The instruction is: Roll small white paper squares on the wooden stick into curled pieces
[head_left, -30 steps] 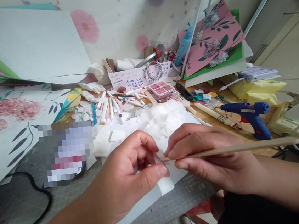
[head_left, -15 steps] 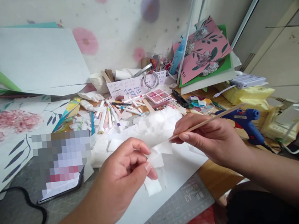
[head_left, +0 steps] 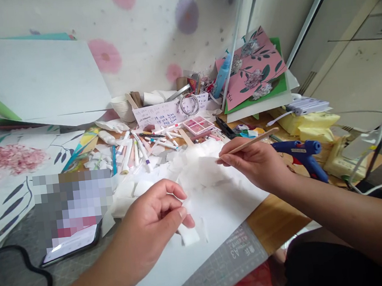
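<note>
My left hand (head_left: 154,231) is closed in a pinch over a white paper sheet (head_left: 177,272). From its fingertips hangs a small folded piece of white tissue paper (head_left: 189,235). To the right, my right hand (head_left: 254,163) grips a flat wooden stick (head_left: 254,140), which slants up and to the right across the fingers. Its lower end is hidden by the fingertips. Just beyond both hands lies a heap of crumpled white tissue paper (head_left: 200,164). Whether my right fingertips also touch a thin piece of it, I cannot tell.
Markers (head_left: 136,153) and a pink palette (head_left: 198,125) clutter the back. A blue glue gun (head_left: 302,149) sits right of my right hand. A phone (head_left: 72,219) lies left, beside a black cable (head_left: 41,263). A grey cutting mat (head_left: 220,265) is under the paper.
My right hand has moved up and away from my left, carrying the stick, and the gap between them has widened. My left hand still pinches the tissue. The view has shifted slightly.
</note>
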Demonstrator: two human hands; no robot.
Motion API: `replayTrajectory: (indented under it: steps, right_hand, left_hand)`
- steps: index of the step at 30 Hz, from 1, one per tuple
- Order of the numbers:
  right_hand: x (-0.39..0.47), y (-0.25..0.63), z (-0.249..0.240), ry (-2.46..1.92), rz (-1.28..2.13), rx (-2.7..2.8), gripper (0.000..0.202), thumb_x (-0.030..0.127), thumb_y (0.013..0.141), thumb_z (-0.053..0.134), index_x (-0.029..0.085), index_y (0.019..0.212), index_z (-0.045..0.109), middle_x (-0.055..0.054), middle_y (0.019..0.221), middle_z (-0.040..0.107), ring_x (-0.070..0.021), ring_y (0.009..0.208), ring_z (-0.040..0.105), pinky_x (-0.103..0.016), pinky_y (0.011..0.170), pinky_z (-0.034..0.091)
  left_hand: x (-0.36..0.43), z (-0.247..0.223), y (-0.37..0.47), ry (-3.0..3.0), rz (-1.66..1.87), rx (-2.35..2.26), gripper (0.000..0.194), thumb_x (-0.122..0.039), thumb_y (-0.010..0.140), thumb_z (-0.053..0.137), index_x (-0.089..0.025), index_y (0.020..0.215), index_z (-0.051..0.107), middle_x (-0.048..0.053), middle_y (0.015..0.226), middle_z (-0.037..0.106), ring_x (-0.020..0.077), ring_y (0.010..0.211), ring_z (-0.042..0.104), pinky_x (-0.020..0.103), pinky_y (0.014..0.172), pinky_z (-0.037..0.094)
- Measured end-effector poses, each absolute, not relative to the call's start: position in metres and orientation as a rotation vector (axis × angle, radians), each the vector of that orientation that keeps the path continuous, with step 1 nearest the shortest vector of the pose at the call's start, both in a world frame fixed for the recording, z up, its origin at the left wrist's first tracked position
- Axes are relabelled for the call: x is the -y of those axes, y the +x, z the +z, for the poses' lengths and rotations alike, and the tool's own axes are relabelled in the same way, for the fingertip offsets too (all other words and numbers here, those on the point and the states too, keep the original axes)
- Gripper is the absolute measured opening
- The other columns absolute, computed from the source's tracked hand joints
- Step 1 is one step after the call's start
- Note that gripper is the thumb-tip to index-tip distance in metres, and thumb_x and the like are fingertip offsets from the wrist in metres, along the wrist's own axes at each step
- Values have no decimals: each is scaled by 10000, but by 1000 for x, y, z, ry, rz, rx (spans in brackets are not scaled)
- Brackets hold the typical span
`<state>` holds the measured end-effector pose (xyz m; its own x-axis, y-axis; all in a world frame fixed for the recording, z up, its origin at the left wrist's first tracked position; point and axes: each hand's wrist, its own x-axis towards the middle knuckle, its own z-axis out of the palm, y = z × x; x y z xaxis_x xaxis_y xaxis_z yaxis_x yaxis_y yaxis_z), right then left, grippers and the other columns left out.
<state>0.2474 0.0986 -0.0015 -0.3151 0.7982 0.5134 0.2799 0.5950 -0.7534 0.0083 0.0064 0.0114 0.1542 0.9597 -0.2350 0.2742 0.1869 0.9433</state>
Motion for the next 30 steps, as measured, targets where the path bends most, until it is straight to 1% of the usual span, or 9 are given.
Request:
replayTrajectory:
  steps: [4,7,10,13,16,20,25,27,30]
  right_hand:
    - [-112,252,-6,-904,619,1776,79,187,841,680,192,768,709,-73,891,694,-237,885,652,-381,731,538]
    - [-104,253,3,-824,671,1735,76,214,885,648,206,819,685,-79,1006,679,-242,1048,632,-390,807,555]
    - [-82,246,20,-641,867,1889,113,269,877,690,199,788,691,-68,1003,723,-217,998,692,-382,843,584]
    - [-61,235,33,-340,1184,2131,45,172,874,704,131,854,704,-140,1165,701,-208,1118,674,-323,914,562]
    - [-53,227,36,-248,1294,2073,49,131,885,684,97,848,685,-178,1179,678,-208,1151,655,-342,982,530]
    - [-56,222,31,-273,1193,2092,40,116,894,664,88,889,691,-173,1088,705,-187,1057,688,-326,938,550]
    - [-78,224,13,-619,978,2015,88,198,866,679,145,800,704,-76,868,748,-197,927,726,-325,808,593]
    - [-91,229,5,-781,893,1940,67,188,866,670,151,829,710,-100,942,743,-217,896,722,-387,799,592]
    - [-106,238,0,-893,780,1836,59,203,864,675,172,833,713,-124,1189,678,-267,1072,673,-452,869,571]
  left_hand:
    - [-8,11,8,1229,818,-1250,53,-283,883,582,-232,882,595,-23,693,754,159,683,612,267,645,419]
    - [-6,13,9,1117,860,-1168,65,-258,873,597,-222,829,628,-19,668,749,149,650,602,260,620,405]
    - [-4,16,10,987,882,-1071,54,-250,859,627,-221,814,636,-26,635,742,122,594,565,237,581,368]
    - [-4,16,9,935,881,-965,69,-249,837,670,-213,787,639,-28,630,741,106,598,567,219,615,375]
    - [-2,16,8,901,854,-878,94,-245,814,698,-208,760,630,-24,617,743,106,583,572,215,615,379]
    - [-2,15,6,851,826,-831,79,-238,811,695,-213,779,628,-24,590,737,102,547,565,207,570,362]
    - [-5,16,7,921,925,-924,126,-154,762,671,-224,863,644,-27,733,739,115,691,591,209,642,413]
    - [-6,17,9,963,959,-1003,194,-78,706,661,-219,839,654,-28,778,730,115,709,577,208,637,422]
    - [-7,18,13,986,1001,-1091,181,-52,710,673,-211,798,682,-26,816,707,136,788,610,241,726,479]
